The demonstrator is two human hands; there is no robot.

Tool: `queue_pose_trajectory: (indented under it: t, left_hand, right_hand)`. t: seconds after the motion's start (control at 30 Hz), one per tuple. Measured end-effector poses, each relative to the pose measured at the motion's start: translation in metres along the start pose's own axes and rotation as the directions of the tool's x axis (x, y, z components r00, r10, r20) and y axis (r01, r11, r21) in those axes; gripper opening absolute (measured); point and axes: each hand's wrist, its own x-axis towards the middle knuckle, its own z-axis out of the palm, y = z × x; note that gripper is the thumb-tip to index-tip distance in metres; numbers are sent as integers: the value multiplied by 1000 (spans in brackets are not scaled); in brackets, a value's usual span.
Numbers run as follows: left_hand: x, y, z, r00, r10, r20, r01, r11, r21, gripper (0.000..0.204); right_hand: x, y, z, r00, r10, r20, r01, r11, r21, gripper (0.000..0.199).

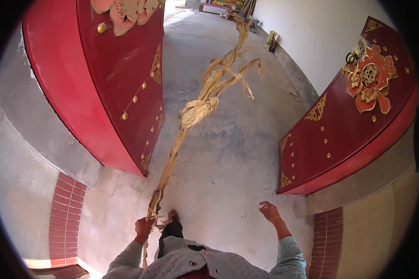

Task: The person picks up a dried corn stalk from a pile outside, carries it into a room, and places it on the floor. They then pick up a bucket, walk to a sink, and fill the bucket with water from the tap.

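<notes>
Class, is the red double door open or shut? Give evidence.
Open: the left leaf and right leaf stand apart, with grey floor visible between them.

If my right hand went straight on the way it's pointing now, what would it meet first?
Probably the dry stalk in your left hand, around its bunched leaves: your right hand points forward and left, toward them. Depth is unclear, so it might pass above or below.
</notes>
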Motion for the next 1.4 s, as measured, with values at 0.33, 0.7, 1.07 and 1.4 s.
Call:
queue_pose_trajectory:
  t: [0.33, 0.7, 1.07, 1.4]
  left_hand:
    - [196, 47, 72, 997, -54, 52, 50, 996, 79, 35]
    - [353, 173, 104, 950, -286, 129, 301, 945, -125, 31]
    - [480, 309, 150, 945, -325, 36, 322, 905, -278, 26]
    - [640, 354, 240, 935, -348, 69, 354, 902, -248, 27]
  right_hand:
    - [48, -24, -2, 956, 280, 94, -276, 960, -48, 32]
    - [128, 57, 24, 696, 645, 316, -718, 619, 318, 25]
    - [539, 6, -73, 999, -29, -25, 29, 999, 31, 26]
    - [769, -226, -108, 916, -352, 194, 321, 931, 173, 31]
